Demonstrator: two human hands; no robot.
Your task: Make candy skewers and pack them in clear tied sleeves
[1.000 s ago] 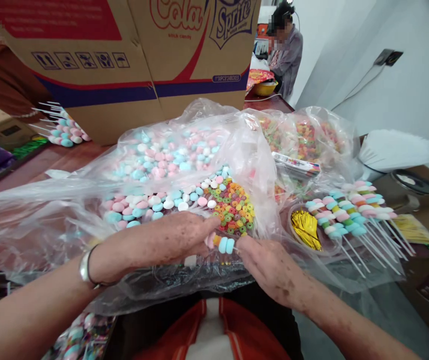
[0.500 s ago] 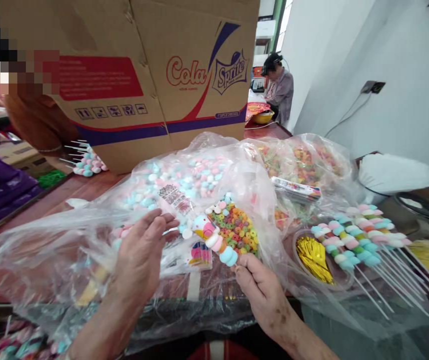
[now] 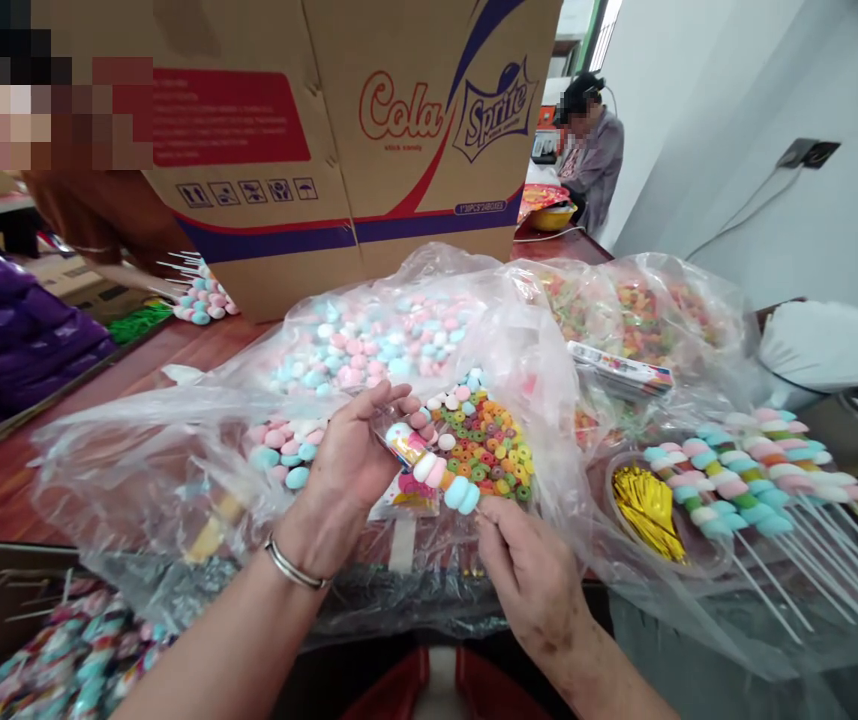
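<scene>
My right hand [image 3: 530, 570] pinches the stick end of a marshmallow skewer [image 3: 440, 478], just below its blue marshmallows. A clear printed wrapper [image 3: 403, 443] covers the skewer's far end. Around that end curl the fingers of my left hand [image 3: 361, 450], gripping the wrapper; part of the grip is hidden. Behind the skewer lies a heap of colourful ring gummies [image 3: 485, 445] with a few marshmallows at its edge. Flat printed wrappers [image 3: 414, 492] lie on the table under my left hand. Loose pink, white and blue marshmallows [image 3: 376, 340] fill a large clear bag.
At right are finished marshmallow skewers [image 3: 729, 475] and a tub of gold twist ties [image 3: 646, 510]. Bagged gummies [image 3: 631, 315] lie behind. A big carton [image 3: 249, 230] stands at the back. Wrapped skewers [image 3: 91, 640] fill a box lower left. Two people work beyond the table.
My left hand has moved right and closed around the wrapped far end of the skewer. My right hand keeps its pinch on the stick. The view has shifted slightly.
</scene>
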